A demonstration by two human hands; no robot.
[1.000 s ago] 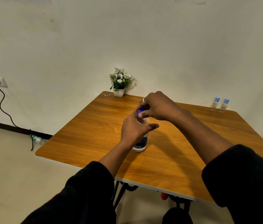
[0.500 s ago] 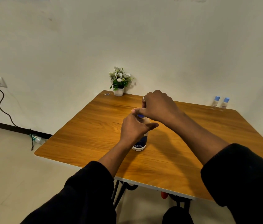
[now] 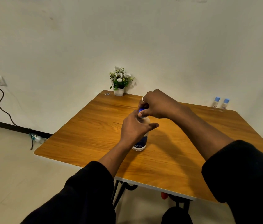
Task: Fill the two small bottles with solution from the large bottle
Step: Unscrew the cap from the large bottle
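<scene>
Midway across the wooden table, the left hand is gripping the upright large bottle to steady it while the right hand is pinching its blue cap, seemingly to unscrew it.

No writing can be read, only blurred labels.
The large bottle carries a dark blue label with pale lines of print, too small to make out. The two small bottles at the far edge of the table each bear a pale label with faint marks, and a small sticker by the far corner is just as illegible.
</scene>
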